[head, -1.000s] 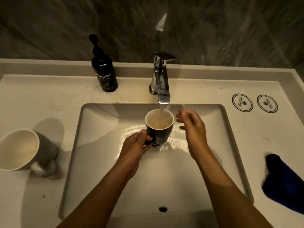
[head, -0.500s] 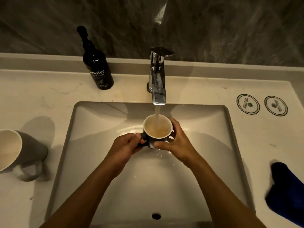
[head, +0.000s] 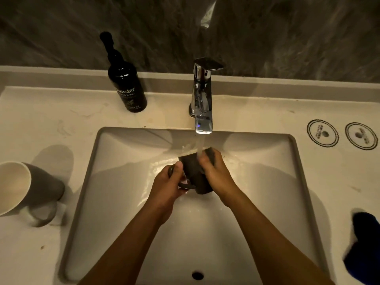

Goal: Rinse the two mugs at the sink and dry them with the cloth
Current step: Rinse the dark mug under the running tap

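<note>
While water from the tap [head: 202,112] runs over the tipped mug [head: 196,175] above the sink [head: 296,167], your left hand [head: 167,187] grips its handle and your right hand [head: 216,171] wraps its body; you are rinsing the first mug; next, probably swap it for the second mug [head: 26,187] on the counter's left; the cloth [head: 363,246] lies untouched at right.
</note>
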